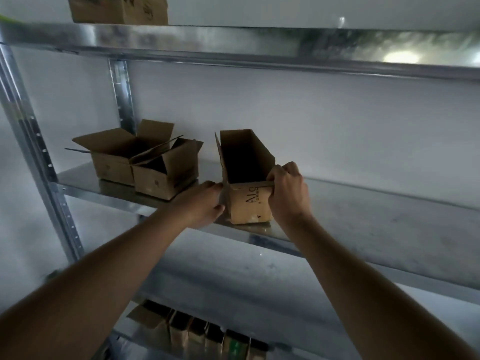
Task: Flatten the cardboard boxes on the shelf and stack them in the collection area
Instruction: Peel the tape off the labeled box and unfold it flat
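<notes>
Tall open box (246, 178) seen at frame centre, stood on middle shelf (363, 211) near front edge. Left hand (205, 203) pressed flat-curled against box's left corner; right hand (287, 190) clamped over near top rim, fingers (272, 175) hooked inside. Grip judged as bracing for pull-off or collapse. Two open boxes (145, 162) left untouched, centre left.

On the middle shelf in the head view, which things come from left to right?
Open brown cardboard box with raised flaps → tilted brown cardboard box → left hand → tall narrow printed cardboard box → right hand.
</notes>
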Available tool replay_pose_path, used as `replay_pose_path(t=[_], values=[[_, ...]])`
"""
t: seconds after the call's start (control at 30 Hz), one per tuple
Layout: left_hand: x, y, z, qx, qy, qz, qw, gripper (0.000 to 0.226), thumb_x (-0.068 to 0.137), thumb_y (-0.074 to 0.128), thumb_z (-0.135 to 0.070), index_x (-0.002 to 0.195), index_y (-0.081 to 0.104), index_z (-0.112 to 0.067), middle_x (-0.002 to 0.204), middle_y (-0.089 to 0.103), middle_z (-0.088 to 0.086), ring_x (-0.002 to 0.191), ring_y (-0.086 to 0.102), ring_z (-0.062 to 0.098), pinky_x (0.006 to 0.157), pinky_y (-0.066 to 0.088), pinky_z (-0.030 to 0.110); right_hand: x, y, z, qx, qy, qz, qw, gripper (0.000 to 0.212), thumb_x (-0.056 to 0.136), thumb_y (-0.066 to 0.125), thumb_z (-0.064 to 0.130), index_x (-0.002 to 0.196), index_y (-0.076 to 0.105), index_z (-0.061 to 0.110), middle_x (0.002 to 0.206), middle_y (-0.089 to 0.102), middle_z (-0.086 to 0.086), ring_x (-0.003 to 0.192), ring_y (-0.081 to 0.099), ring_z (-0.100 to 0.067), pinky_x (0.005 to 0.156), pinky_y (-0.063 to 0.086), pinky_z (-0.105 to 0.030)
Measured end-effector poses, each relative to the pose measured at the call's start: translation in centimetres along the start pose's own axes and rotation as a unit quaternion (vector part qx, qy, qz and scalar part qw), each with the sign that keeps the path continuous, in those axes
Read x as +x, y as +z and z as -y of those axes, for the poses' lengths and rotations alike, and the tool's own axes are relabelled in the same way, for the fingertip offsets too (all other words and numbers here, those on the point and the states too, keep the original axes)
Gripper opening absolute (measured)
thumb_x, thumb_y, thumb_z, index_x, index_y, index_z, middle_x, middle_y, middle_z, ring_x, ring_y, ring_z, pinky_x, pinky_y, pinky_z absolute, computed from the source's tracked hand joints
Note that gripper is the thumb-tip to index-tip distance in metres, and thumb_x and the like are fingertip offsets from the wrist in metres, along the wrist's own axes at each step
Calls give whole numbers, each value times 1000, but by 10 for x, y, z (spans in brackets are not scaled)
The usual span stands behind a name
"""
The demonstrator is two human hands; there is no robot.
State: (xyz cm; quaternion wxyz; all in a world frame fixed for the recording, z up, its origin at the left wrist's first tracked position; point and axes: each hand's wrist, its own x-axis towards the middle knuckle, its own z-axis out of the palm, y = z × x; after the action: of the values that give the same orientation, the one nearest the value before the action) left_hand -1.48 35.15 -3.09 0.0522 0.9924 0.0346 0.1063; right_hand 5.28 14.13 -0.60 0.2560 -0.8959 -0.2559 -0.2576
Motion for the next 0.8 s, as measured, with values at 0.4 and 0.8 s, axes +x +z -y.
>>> replay_pose_path(t=[0.4,0.8], values=[[41,12,-133,36,77,18,996,63,103,53,-44,155,36,-13,154,45,13,132,54,33,104,50,49,-47,-85,-120,-31,80,-46,995,39,88,60,-12,122,63,6,124,53,-13,73,46,-17,62,44,-27],[68,41,-357,-9,116,20,993,70,106,49,-43,164,21,-18,167,32,7,148,40,27,118,38,42,-93,-208,-288,-75,94,-47,992,33,86,57,-13,111,66,7,118,53,-14,74,61,-30,67,59,-43]])
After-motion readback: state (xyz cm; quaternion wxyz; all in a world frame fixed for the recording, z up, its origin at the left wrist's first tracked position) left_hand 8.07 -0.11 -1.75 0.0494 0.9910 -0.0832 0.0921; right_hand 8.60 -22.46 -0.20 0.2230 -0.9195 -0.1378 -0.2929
